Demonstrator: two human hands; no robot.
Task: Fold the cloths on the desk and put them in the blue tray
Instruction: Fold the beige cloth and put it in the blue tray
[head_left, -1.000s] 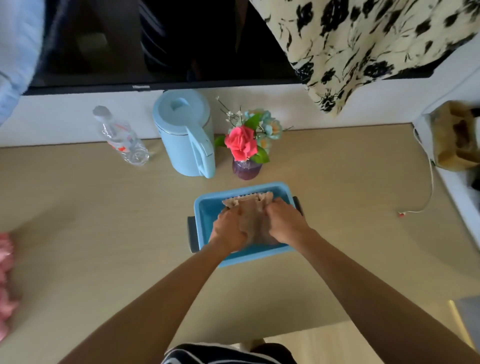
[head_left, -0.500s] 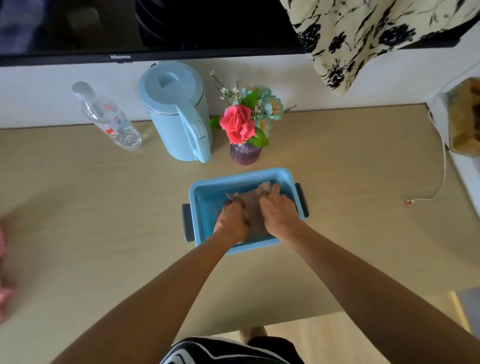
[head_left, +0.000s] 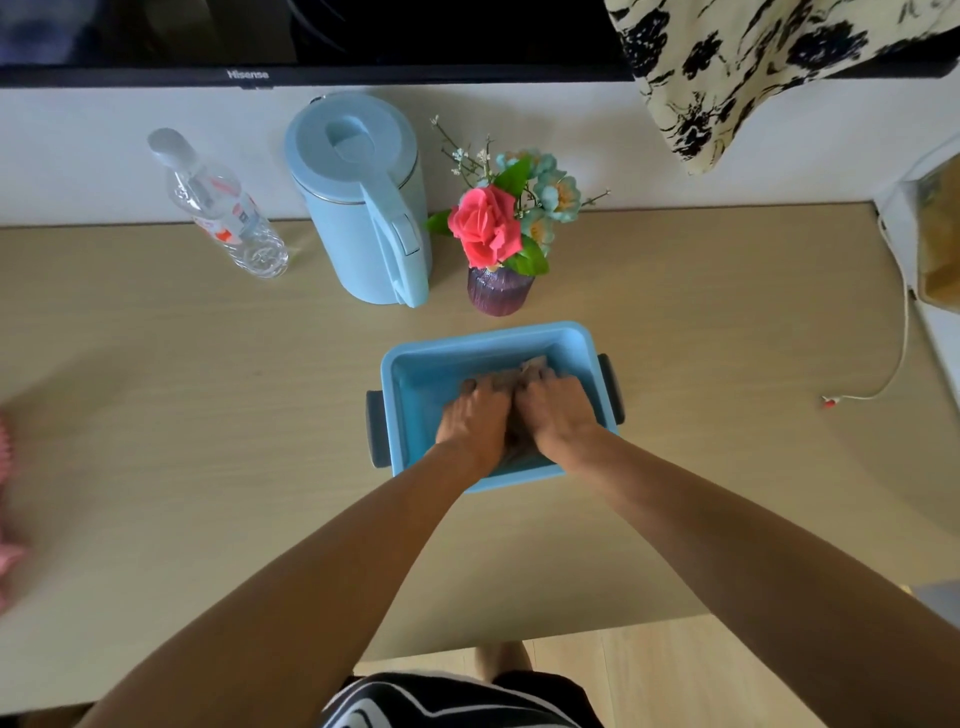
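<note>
Seen from the person's head, looking down at a pale wooden desk (head_left: 156, 415). Both bare forearms reach forward into a blue tray (head_left: 415, 379) that sits near the middle of the desk. The tray is rectangular, with a dark handle at each short end.

Inside the tray lies a brown cloth (head_left: 530, 370), mostly hidden under the hands. Only a crumpled bit shows beyond the fingers and a strip between the wrists. The left hand (head_left: 475, 415) and the right hand (head_left: 556, 410) lie side by side, palms down, fingers curled onto the cloth and pressing it into the tray's right half. Whether the fingers grip the cloth or only press on it cannot be told.

Behind the tray, by the wall, stand a purple vase (head_left: 500, 291) of flowers with one red rose, a pale blue kettle (head_left: 363, 208) to its left, and a clear bottle (head_left: 223, 208) left of that. A dark screen (head_left: 311, 36) hangs above. A floral fabric (head_left: 753, 67) drapes at upper right. A white cable (head_left: 883, 374) lies on the desk's right side. At the far left edge, a blurred pink cloth (head_left: 8, 545) rests on the desk, well apart from the tray.
</note>
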